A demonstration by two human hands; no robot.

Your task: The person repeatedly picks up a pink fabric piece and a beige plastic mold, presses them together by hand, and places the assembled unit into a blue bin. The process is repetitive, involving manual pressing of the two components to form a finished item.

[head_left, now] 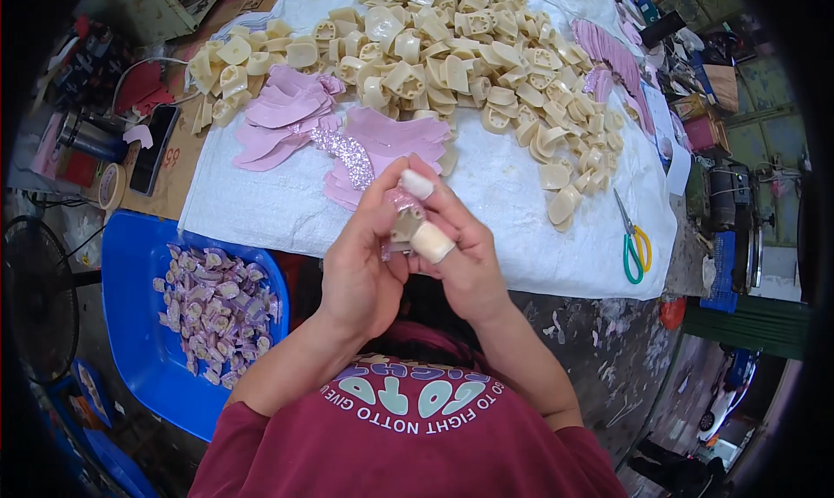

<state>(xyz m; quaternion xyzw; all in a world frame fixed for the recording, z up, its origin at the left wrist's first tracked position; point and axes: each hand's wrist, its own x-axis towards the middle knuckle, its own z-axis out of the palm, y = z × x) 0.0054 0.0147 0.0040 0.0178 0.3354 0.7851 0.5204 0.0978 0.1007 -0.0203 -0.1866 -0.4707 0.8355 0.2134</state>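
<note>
In front of my chest, both hands work on one small cream plastic shoe heel [402, 227], partly covered with glittery pink material. My left hand [360, 259] is closed around its left side. My right hand [465, 255] grips it from the right, with white tape around the thumb and one fingertip. Much of the heel is hidden by the fingers. Just beyond the hands lie fanned pink cut pieces [395, 140], with a silvery glitter strip [346, 156] on top. Another stack of pink pieces [282, 120] lies to their left.
A large heap of bare cream heels [452, 55] covers the table's far side. Green-and-yellow-handled scissors [637, 246] lie on the white cloth [521, 246] at right. At lower left, a blue basin [135, 324] holds pink-covered heels [221, 311]. A phone [155, 150] and tape roll [111, 185] sit above it.
</note>
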